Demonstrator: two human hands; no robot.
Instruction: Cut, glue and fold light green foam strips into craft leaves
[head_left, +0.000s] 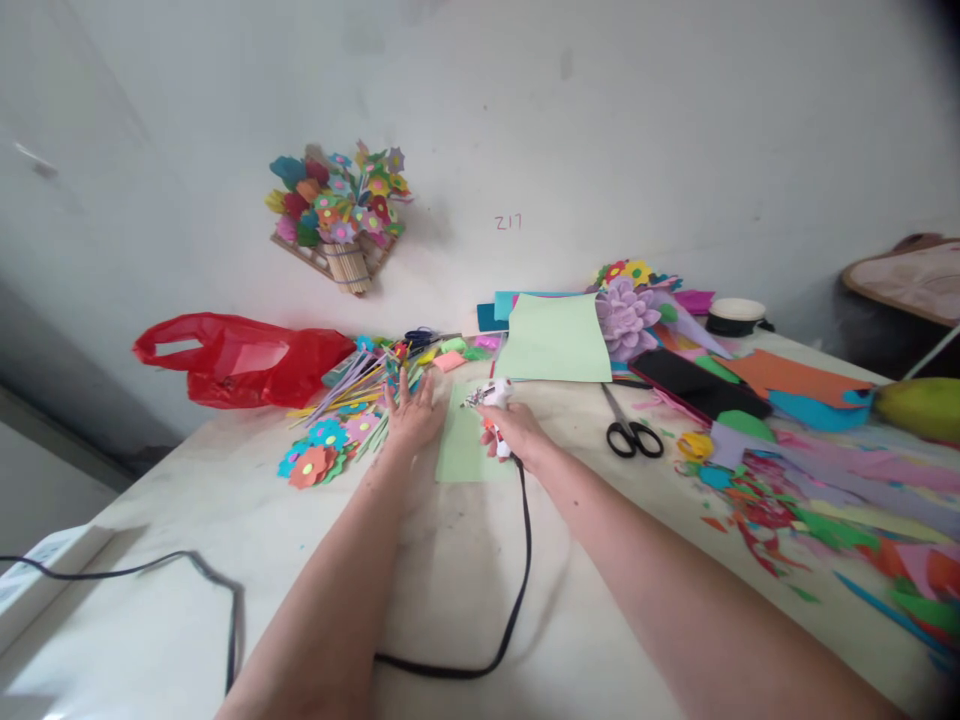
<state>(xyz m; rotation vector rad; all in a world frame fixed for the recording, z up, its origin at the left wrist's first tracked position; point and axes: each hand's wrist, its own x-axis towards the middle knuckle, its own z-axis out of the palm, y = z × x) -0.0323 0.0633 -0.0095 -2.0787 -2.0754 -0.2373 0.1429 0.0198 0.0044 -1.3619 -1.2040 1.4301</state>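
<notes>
My right hand [511,432] is wrapped round a white glue gun [495,393], whose nozzle points left over a pale green sheet [461,450] lying on the table. A black cord runs from the gun's handle toward me. Just left of the sheet, my left hand [412,412] rests with its fingers spread, beside a pile of thin coloured stems [341,392]. Whether its fingertips touch any stems cannot be made out. Colourful flower cut-outs [311,465] lie left of that hand.
Black-handled scissors [634,438], a dark phone [697,385] and many coloured scraps [772,490] lie on the right. A larger green sheet [559,338] lies behind the gun. At back left is a red plastic bag [247,360]; a flower decoration [341,215] hangs above.
</notes>
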